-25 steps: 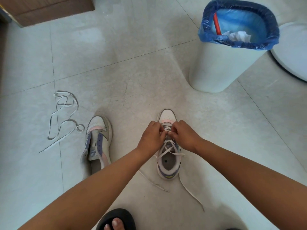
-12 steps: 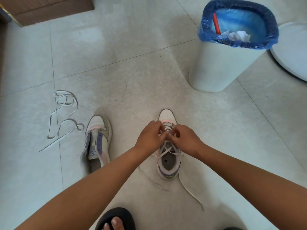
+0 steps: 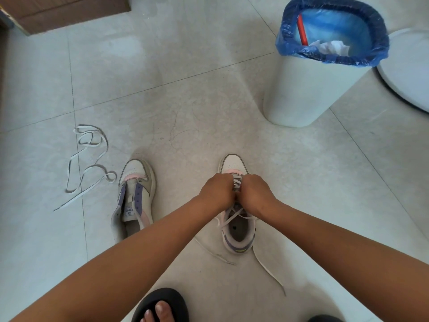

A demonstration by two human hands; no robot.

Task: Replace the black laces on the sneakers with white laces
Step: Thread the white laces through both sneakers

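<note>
Two white sneakers with purple and pink trim stand on the tiled floor. The right sneaker [image 3: 236,238] carries a white lace [image 3: 267,268] whose loose ends trail on the floor toward me. My left hand [image 3: 214,190] and my right hand [image 3: 255,191] meet over its eyelets, fingers curled and pinching the lace near the toe. The fingertips are hidden between the hands. The left sneaker [image 3: 135,198] has no lace. A loose white lace [image 3: 86,163] lies tangled on the floor to its left.
A white bin with a blue liner [image 3: 325,66] stands at the back right, with a white round object [image 3: 411,70] beside it. A wooden piece of furniture [image 3: 65,10] sits at the top left. My foot in a black slipper [image 3: 160,305] is at the bottom edge.
Both hands shifted slightly toward the toe of the right sneaker and closed in tighter together over the lace. The rest of the scene is unchanged.
</note>
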